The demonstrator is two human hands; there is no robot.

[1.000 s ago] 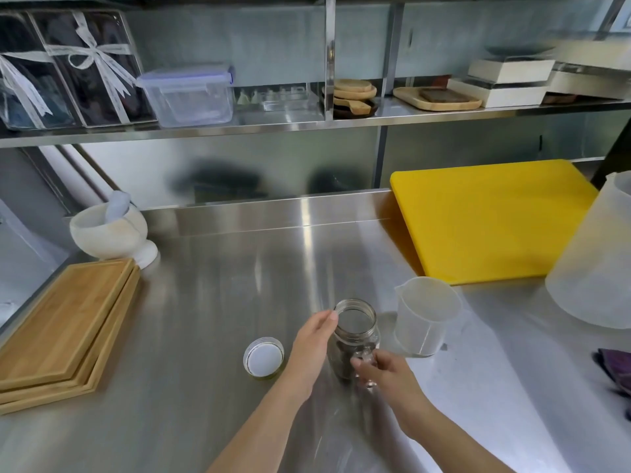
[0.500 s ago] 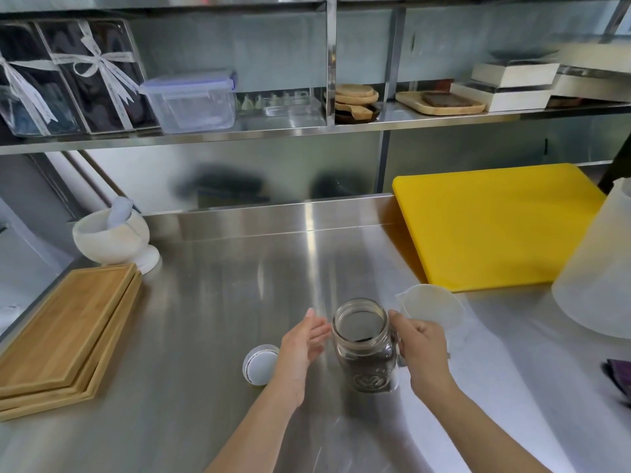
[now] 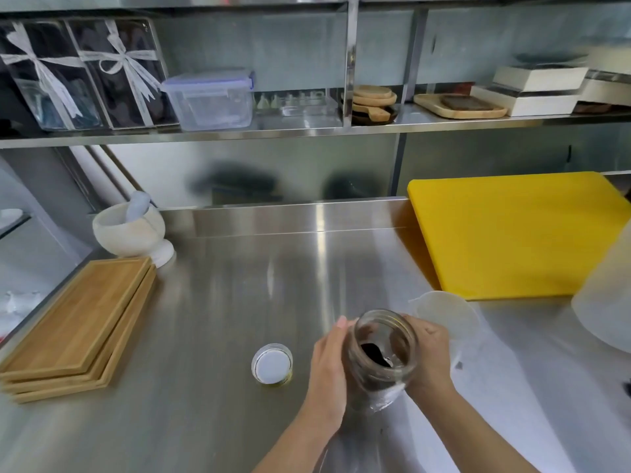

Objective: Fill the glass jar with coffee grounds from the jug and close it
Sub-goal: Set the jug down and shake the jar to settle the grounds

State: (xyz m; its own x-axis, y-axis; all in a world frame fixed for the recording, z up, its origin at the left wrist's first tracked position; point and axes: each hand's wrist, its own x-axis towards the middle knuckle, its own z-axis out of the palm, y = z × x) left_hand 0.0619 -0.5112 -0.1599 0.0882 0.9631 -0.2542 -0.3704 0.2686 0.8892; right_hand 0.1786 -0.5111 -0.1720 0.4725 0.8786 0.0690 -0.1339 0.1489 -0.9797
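From the head camera, the right hand (image 3: pixel 426 356) is wrapping its fingers (image 3: pixel 415 327) around the far side of the glass jar (image 3: pixel 382 353), holding it tilted with the open mouth leaning toward the viewer, apparently lifted off the steel counter (image 3: pixel 218 302). The left hand (image 3: pixel 327 367) is lying flat against the jar's left side, fingers straight and loosely spread, bracing rather than gripping. Dark coffee grounds (image 3: pixel 374 353) are sitting inside, filling only part of the jar. The lid (image 3: pixel 272 362) is resting on the counter just left of the left hand. The small plastic jug (image 3: pixel 444 314) is standing right behind the right hand, nearly touching it.

With only 1 hand truly gripping, the smooth glass is at risk of slipping, and a steeper tilt would be spilling grounds from the uncovered mouth. The right wrist could also be knocking the light jug over. Whether the jug is holding more grounds, I cannot tell.
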